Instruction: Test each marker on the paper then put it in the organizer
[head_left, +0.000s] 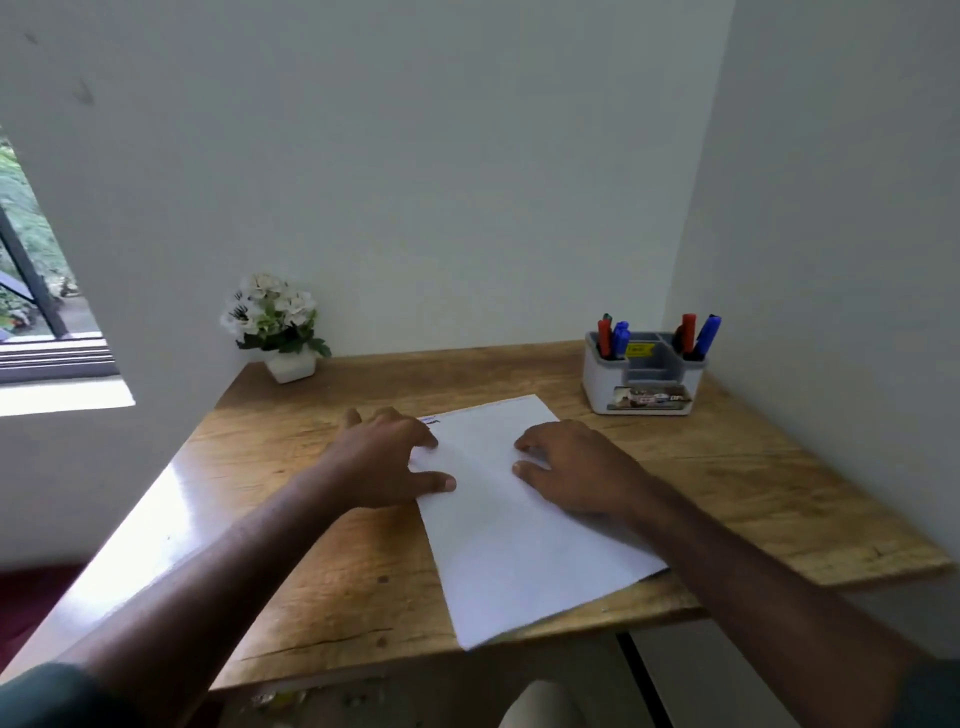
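A white sheet of paper (519, 540) lies on the wooden desk (322, 566), with small ink marks near its far left corner. My left hand (387, 462) rests flat at the paper's left edge, fingers spread, thumb on the sheet. My right hand (576, 470) lies palm down on the paper's right half, holding nothing. The white and grey organizer (644, 384) stands at the back right of the desk. Red and blue markers (612, 338) stand in its left compartment, and a red and a blue marker (698, 335) stand in its right one.
A white pot of white flowers (275, 327) stands at the desk's back left corner. Walls close the desk in behind and on the right. A window (36, 291) is at the left. The paper's near corner overhangs the desk's front edge.
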